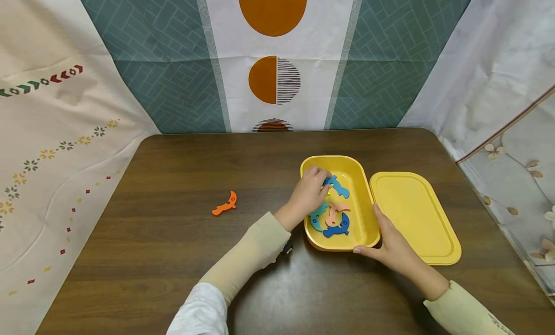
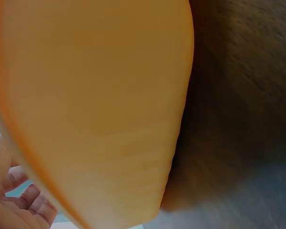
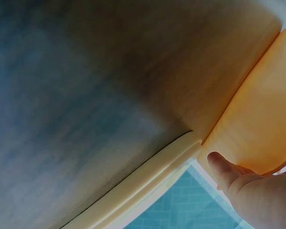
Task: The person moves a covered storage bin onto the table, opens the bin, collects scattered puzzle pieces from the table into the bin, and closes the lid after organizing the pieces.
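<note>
Inside a yellow plastic box [image 1: 360,176], my left hand [image 1: 307,193] reaches over the left wall. Its thumb and index finger pinch one end of a light blue crescent-ended toy piece [image 1: 341,188]. Below it lie a teal piece [image 1: 318,218], a pink piece [image 1: 333,214] and a dark blue piece [image 1: 336,229]. A bit of yellow shows under the left thumb. My right hand [image 1: 394,246] braces the box's near right corner, thumb [image 3: 219,164] on the front side and straight fingers along the right side. The left wrist view shows mostly the box's outer wall [image 2: 100,105].
A flat yellow lid [image 1: 414,219] lies right of the box, close against it, partly under the right hand. An orange crescent-ended piece [image 1: 224,205] rests on the brown wooden table [image 1: 182,258] to the left. Patterned cloths hang behind the table [image 1: 165,65] and at both sides.
</note>
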`<state>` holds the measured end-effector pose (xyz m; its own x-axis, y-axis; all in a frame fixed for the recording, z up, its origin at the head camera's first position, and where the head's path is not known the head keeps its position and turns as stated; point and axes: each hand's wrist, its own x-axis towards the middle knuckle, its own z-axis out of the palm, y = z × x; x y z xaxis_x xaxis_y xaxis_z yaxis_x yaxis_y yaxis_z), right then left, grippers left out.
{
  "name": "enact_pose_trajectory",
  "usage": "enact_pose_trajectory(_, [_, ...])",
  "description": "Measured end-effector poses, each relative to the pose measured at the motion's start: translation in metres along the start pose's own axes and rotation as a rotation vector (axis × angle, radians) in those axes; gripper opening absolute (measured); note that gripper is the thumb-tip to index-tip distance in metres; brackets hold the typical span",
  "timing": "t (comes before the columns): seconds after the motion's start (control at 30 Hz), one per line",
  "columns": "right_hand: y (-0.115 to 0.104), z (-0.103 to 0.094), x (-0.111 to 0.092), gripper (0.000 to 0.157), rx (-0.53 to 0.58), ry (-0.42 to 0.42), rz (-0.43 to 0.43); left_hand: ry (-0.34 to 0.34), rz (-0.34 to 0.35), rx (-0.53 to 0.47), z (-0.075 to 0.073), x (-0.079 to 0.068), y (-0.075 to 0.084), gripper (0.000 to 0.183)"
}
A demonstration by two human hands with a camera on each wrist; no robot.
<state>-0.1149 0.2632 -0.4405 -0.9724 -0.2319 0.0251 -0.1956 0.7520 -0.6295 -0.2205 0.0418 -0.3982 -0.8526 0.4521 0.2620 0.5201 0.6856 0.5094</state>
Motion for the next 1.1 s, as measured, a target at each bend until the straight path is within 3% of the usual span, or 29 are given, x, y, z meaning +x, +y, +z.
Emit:
enact_pose_trajectory(0.27, [0.001, 0.0, 0.0, 0.118, 0.0, -0.002, -0.001, -0.041, 0.026, 0.048, 0.013, 0.004, 0.002, 0.023])
enact_pose_trajectory(1.1, [0.002, 0.0, 0.001, 0.119, -0.017, 0.008, -0.022, -0.154, -0.062, 0.084, 0.041, 0.02, 0.006, 0.02])
